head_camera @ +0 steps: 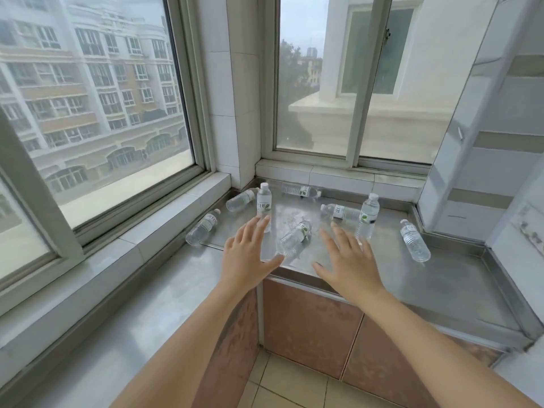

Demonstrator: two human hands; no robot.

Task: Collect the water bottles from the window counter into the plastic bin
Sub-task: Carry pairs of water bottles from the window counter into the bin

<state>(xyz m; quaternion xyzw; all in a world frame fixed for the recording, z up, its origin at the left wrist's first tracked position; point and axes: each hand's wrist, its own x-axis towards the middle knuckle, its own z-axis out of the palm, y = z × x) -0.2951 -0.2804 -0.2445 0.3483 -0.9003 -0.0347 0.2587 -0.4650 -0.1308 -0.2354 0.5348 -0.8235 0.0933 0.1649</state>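
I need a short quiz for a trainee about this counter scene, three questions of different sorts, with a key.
1. How many water bottles are on the steel counter?
2. True or false: the left hand already grips a bottle.
3. The bottle lying between the two hands is: A) upright B) on its side C) in the bin.

Key:
1. Eight: two upright, six lying down.
2. False; both the left and the right hand are open.
3. B, the lying bottle.

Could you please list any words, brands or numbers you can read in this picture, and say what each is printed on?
No text can be read with certainty.
Upright bottle by the left hand: large pale characters on its label, too blurred to quote.
Lying bottle near the back: similar label print, blurred.
Other bottles' labels: too small.
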